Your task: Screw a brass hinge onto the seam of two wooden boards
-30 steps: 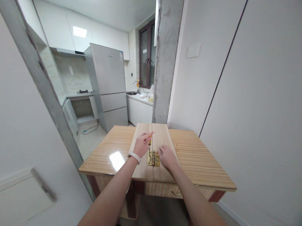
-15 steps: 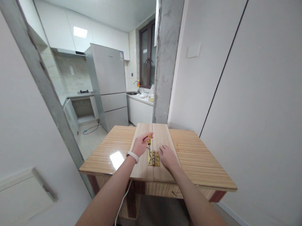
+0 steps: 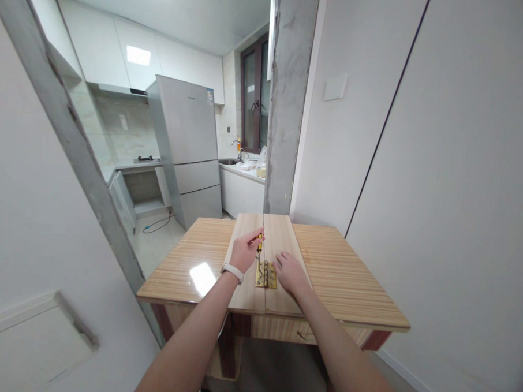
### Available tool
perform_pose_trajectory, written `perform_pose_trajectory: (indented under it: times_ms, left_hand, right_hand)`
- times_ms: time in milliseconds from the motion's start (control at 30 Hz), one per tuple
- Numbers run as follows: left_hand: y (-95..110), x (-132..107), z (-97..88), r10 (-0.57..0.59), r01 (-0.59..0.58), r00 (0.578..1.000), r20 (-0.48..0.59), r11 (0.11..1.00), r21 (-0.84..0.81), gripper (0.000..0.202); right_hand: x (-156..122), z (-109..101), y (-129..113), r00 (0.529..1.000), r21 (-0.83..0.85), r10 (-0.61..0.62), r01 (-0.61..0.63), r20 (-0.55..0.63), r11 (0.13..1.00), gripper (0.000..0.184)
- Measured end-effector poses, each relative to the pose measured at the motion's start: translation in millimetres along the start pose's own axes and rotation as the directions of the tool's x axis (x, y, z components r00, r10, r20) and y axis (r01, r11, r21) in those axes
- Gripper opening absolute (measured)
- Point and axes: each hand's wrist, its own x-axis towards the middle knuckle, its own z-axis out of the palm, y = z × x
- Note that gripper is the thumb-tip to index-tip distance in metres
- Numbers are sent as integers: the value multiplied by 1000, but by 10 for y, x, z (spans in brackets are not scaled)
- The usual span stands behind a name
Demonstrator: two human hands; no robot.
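"Beyond the hinge, head view: left hand pinches a yellow-handled screwdriver, shaft down toward the left leaf."

"Right hand?"

"Just right of the hinge, unclenched, fingers loosely bent on the wooden boards the hinge bridges."

"Changed?"

"Left hand slightly rightward since half a second ago; hinge unmoved. Suggests turning goes on at that leaf."

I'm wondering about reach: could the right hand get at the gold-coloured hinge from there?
Likely yes: the right hand rests right beside the gold-coloured hinge, with nothing visible between them.
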Motion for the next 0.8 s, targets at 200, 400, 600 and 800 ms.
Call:
perform_pose_trajectory:
  times_ms: [200,400,600,800]
  left_hand:
    - [67,-3,-17,61,-60,998,-5,997,50,33]
    - [38,9,-32,69,-68,995,65,997,-23,32]
    - [5,23,-16,52,-41,994,100,993,-107,29]
    - [-2,24,3,29,-19,996,88,993,-119,29]
  right_hand:
    - [4,21,12,999,1,-18,18,-27,1000,42]
    - [-1,22,21,1000,2,-16,16,-25,1000,41]
    - [-2,21,20,1000,4,-13,13,-16,1000,42]
    - [4,30,20,1000,-3,-7,7,-27,1000,42]
